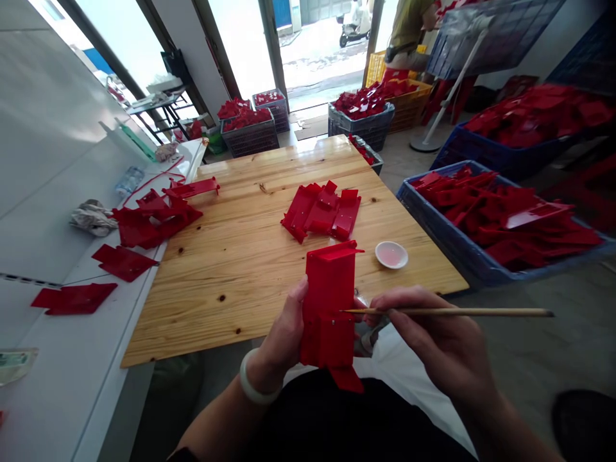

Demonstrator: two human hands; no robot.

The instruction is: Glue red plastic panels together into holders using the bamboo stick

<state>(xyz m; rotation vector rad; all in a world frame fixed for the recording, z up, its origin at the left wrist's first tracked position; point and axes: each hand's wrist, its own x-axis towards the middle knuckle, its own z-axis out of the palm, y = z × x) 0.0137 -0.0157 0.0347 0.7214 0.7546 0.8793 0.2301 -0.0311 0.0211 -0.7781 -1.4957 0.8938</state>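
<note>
My left hand [285, 333] is closed around a red plastic part [330, 289], a long bent panel with a lip at its top and a tab at its lower end. Between the thumb and fingers of my right hand [436, 340] is a thin wooden-handled brush [476, 312]. Its pointed tip reaches the middle of the panel, close to small pin-like dots; whether it touches cannot be told. Beyond the panel, several similar red parts [322, 208] lie side by side on the wooden table. A small white dish [391, 255] holding pinkish liquid stands to their right.
The wooden table [226, 256] meets a white ledge [72, 359] on the left, where more red parts [154, 218] and a crumpled cloth [93, 217] lie. Blue crates [481, 256] heaped with red parts stand at the right. Another person [407, 32] is at the back right.
</note>
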